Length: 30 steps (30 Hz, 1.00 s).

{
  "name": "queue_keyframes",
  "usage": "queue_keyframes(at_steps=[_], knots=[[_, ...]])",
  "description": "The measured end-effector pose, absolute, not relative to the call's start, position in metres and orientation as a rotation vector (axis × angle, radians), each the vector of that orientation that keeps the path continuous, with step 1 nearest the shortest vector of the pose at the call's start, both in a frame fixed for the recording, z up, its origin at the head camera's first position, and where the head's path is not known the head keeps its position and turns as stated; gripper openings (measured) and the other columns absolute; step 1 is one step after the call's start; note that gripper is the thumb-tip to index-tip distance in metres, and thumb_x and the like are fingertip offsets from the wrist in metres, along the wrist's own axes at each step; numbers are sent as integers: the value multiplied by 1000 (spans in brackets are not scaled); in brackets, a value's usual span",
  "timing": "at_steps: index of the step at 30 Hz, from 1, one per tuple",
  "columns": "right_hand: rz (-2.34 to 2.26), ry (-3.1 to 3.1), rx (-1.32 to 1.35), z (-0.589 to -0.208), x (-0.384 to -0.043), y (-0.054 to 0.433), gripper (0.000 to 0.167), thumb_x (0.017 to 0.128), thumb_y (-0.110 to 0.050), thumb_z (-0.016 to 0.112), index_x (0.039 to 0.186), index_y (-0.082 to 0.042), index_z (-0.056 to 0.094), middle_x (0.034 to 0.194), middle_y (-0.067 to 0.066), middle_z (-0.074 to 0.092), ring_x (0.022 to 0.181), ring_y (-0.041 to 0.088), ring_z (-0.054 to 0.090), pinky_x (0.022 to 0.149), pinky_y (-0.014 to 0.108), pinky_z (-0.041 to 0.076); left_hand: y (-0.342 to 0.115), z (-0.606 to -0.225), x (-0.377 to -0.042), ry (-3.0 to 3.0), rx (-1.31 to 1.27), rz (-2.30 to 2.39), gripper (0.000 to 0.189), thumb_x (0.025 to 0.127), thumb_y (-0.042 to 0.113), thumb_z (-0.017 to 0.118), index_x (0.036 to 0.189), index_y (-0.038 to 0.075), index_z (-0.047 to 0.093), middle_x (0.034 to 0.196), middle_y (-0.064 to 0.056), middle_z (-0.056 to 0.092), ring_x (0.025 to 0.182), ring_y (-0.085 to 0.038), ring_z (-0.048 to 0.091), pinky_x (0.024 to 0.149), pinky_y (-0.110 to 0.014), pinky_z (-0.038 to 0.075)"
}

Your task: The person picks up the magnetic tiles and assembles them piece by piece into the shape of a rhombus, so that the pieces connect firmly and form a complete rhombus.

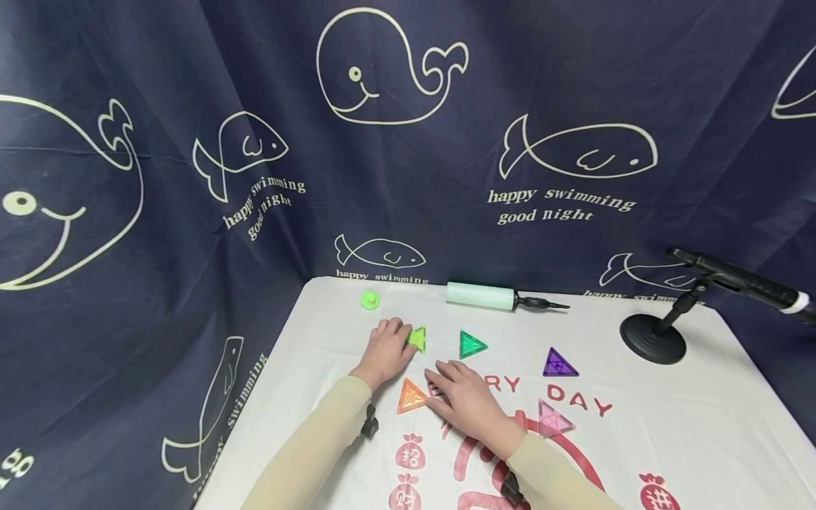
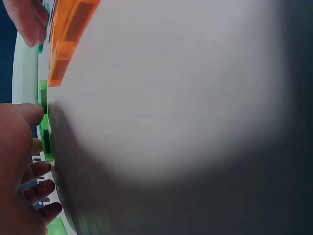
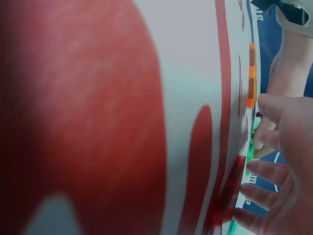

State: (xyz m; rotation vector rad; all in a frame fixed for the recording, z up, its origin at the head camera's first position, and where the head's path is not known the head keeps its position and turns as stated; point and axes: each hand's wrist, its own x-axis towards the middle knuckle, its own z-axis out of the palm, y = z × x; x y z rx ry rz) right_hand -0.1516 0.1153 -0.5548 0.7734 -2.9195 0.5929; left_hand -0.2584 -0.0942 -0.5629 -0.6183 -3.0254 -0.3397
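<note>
My left hand [image 1: 385,350] pinches a yellow-green see-through triangle tile [image 1: 418,339] lying on the white tablecloth. In the left wrist view, the thumb [image 2: 33,112] meets the green tile's edge. My right hand [image 1: 470,400] is spread low over the cloth, its thumb beside the corner of an orange triangle tile [image 1: 411,397]. In the right wrist view, a red see-through tile [image 3: 230,193] lies by its outer fingers; the hand mostly hides this tile in the head view. A teal-green triangle tile [image 1: 472,344] lies beyond the right hand.
Right of the hands lie a purple triangle tile [image 1: 559,363] and a pink one [image 1: 554,419]. At the back are a small green round toy [image 1: 370,299] and a pale green hand pump [image 1: 481,296]. A black stand [image 1: 653,338] is at the right; a dark curtain [image 1: 408,184] hangs behind.
</note>
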Motion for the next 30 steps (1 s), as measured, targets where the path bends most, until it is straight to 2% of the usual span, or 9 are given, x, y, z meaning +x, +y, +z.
queue_keyframes(at_steps=[10, 19, 24, 30], knots=[[498, -2806, 979, -557, -152, 98, 40, 98, -34, 75, 134, -17, 72, 136, 7, 64, 124, 24, 58, 102, 47, 48, -88, -560, -257, -2999, -637, -360, 44, 105, 36, 64, 138, 7, 64, 127, -8, 54, 113, -24, 48, 98, -42, 42], [533, -2703, 1061, -554, -149, 90, 27, 96, -21, 78, 121, -11, 78, 115, 4, 69, 105, 20, 64, 91, 40, 54, -86, -559, -259, -2994, -631, -406, 40, 102, 34, 68, 131, 7, 66, 121, -6, 55, 107, -23, 49, 94, -41, 44], [554, -2679, 1069, -556, -149, 87, 23, 94, -17, 79, 117, -11, 79, 112, 4, 70, 99, 19, 65, 88, 37, 55, -86, -559, -260, -2992, -621, -438, 40, 101, 34, 71, 129, 6, 66, 117, -5, 57, 104, -22, 51, 93, -41, 46], [565, -2717, 1035, -556, -147, 84, 21, 95, -18, 77, 115, -11, 79, 114, 6, 70, 100, 21, 66, 87, 38, 55, -86, -556, -261, -2974, -616, -500, 43, 98, 32, 76, 129, 4, 63, 113, -6, 58, 102, -23, 54, 94, -41, 47]])
